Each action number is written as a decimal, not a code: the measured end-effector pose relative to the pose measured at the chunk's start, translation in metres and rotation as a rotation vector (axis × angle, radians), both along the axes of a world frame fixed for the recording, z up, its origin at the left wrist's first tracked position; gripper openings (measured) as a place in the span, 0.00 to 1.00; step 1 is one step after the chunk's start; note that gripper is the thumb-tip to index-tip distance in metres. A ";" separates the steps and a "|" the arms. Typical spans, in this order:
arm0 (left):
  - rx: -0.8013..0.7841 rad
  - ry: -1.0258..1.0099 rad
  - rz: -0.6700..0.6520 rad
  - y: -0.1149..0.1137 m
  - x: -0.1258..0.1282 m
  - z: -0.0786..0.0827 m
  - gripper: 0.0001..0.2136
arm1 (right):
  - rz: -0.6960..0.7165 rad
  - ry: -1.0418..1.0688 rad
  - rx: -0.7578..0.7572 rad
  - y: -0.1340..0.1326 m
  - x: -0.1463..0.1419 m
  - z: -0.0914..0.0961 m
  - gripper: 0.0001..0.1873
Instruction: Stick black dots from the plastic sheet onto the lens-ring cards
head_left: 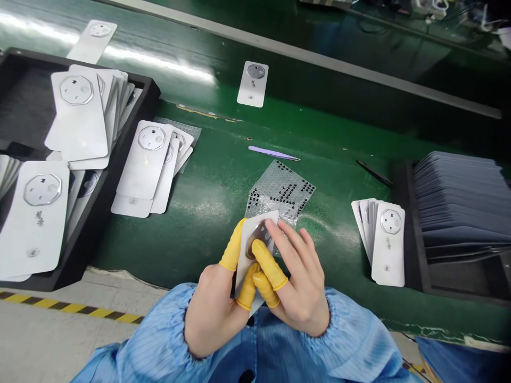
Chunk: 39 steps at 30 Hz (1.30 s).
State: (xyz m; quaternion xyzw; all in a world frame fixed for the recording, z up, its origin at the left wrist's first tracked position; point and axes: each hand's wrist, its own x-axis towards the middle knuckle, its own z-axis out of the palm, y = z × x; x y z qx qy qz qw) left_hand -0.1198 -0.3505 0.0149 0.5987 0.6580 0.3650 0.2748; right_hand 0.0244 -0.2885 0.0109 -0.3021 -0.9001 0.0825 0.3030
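Observation:
Both my hands hold one white phone back cover (255, 234) upright above the table's near edge. My left hand (217, 303) grips its left side, with yellow finger cots on thumb and forefinger. My right hand (297, 282) closes on its right side, and a cot-covered thumb presses on the round camera ring. Just beyond the cover lies a clear sheet dotted with small black parts (285, 189).
Purple tweezers (273, 153) lie past the sheet. Piles of white covers sit at the left (149, 162), in a black tray (64, 268), and at the right (385, 239). One cover (253, 83) rides the green belt. A black tray (417, 255) of dark sheets stands far right.

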 end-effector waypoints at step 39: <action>-0.362 -0.913 0.258 0.031 0.005 0.015 0.08 | -0.213 0.833 -0.736 0.005 -0.001 -0.021 0.23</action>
